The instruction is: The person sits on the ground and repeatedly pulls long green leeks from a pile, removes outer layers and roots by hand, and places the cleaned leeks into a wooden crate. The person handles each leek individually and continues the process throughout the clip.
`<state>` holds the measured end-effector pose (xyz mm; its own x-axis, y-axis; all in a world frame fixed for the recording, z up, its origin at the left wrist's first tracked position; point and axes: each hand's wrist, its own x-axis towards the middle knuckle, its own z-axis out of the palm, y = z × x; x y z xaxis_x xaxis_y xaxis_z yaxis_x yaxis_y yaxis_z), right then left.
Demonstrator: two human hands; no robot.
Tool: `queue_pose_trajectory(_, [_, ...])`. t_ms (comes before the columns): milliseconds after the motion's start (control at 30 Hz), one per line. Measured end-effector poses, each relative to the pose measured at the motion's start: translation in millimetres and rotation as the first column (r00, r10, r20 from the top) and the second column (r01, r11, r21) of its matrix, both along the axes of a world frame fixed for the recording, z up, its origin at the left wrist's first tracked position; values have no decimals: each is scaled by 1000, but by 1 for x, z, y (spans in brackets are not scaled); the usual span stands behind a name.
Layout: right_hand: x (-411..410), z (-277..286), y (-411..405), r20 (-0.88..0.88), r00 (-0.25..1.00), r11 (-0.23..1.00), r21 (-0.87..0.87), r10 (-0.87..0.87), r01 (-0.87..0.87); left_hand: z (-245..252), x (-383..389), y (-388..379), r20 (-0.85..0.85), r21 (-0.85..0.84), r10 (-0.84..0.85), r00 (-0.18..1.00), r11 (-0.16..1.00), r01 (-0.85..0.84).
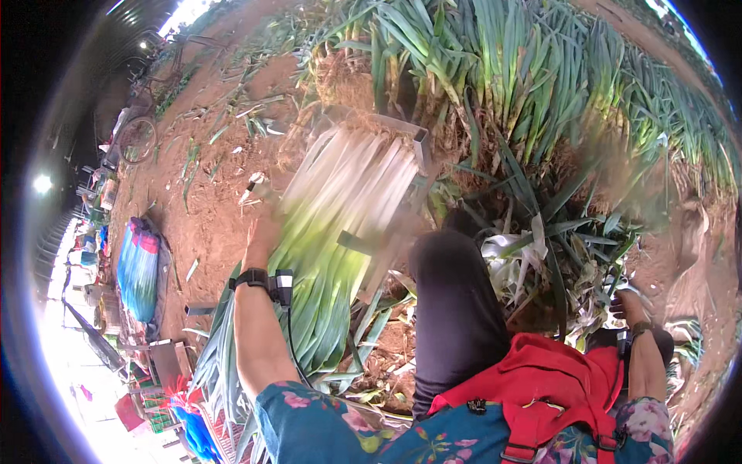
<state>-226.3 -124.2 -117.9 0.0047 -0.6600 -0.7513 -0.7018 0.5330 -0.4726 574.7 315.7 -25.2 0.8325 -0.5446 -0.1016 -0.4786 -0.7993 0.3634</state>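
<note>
A thick layer of leeks (348, 197), with white stalks and green leaves, lies in a metal frame (418, 139). Their roots point away from me and their leaves trail toward me. My left hand (262, 229) is at the left edge of the stalks. It is blurred, and its fingers cannot be made out. A dark band and a small device (283, 281) sit on that wrist. Off to the right, my right hand (628, 307) is beside my leg with its fingers curled, close to pale stripped leaves (516, 246). Whether it holds anything cannot be told.
Unpeeled leeks with roots (522, 87) stand in a long row across the far side. Leaf scraps litter the brown soil (203, 232). A wrapped blue and pink bundle (138, 269) lies at left, with a bicycle wheel (137, 139) beyond. My knee (449, 278) is beside the frame.
</note>
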Motion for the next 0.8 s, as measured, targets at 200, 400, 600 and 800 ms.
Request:
queue_pose_trajectory(200, [-9,-8,-1,-47,997,998,6,-56,56,-25,18,-14,-112,152,-104,988,981,120])
queue_pose_trajectory(400, [-7,-1,7,-18,999,999,-18,-51,51,-15,15,-31,-45,123,-167,985,978,171])
queue_pose_trajectory(600, [6,-2,12,-20,1000,1000,-19,-17,17,-31,24,42,52,85,-35,998,996,31])
queue_pose_trajectory(800, [3,-15,12,41,999,1000,-23,6,-5,-8,11,24,-37,-27,32,999,999,-33])
